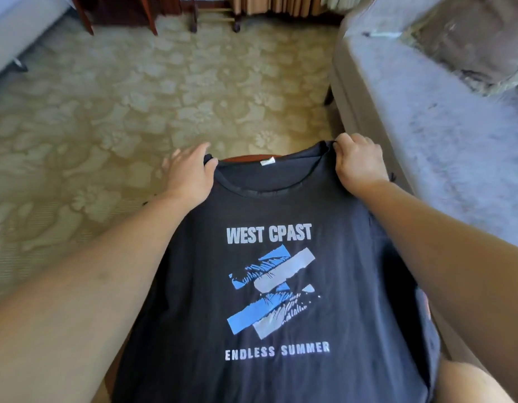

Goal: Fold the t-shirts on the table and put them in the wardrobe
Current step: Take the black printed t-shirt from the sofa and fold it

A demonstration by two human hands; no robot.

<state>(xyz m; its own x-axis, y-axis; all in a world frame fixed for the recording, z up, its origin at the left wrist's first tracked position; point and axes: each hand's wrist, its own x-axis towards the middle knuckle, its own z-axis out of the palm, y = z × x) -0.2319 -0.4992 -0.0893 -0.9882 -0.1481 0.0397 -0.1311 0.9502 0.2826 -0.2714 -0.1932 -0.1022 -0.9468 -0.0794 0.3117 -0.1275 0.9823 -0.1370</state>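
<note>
fingers (346, 141) of right hand (358, 162) curl round t-shirt (269, 286) shoulder | left hand (189, 173) fingers blurred, grip unclear | advice: spread flat, shoulders level, before folding

The left hand (189, 173) and right hand (358, 162) hold the black t-shirt (339, 257) by its shoulders, print facing up.

The shirt (281, 216) is black, with white letters and a print of blue and grey slanted bars. A small white label (267, 162) is at its neck. The carpet (164, 91) is olive-beige with a paler flower pattern. The bed (426, 126) on the right has a pale grey-lilac cover. The table (252, 157) edge and the furniture legs (86, 18) are dark red-brown.
</note>
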